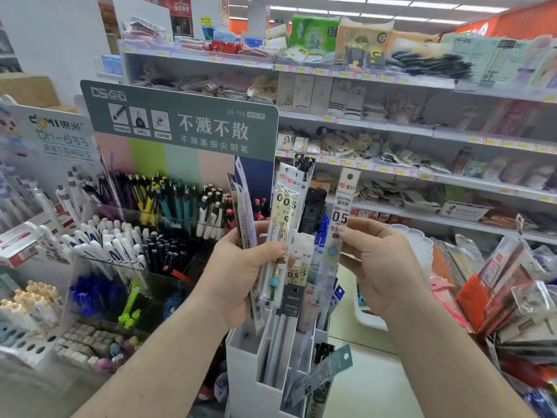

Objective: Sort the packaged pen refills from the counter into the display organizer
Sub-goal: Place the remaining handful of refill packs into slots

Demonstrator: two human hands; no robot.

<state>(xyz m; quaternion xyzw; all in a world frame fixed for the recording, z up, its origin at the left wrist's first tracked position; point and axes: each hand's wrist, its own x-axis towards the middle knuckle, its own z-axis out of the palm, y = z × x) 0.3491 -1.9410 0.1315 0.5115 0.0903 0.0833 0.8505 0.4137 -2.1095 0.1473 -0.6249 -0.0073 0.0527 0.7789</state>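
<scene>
Fingers [265, 251] of L hand [238, 276] grip refill packs [283, 224]; R hand [379, 267] pinches one pack [342, 212].

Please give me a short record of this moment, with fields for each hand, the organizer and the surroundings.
left hand: the left hand grips a fanned bundle of refill packs
right hand: the right hand pinches a single 0.5 refill pack, upright
organizer: the white display organizer stands below both hands, some packs already in its slots
surroundings: pen display rack at left, store shelves behind
</scene>
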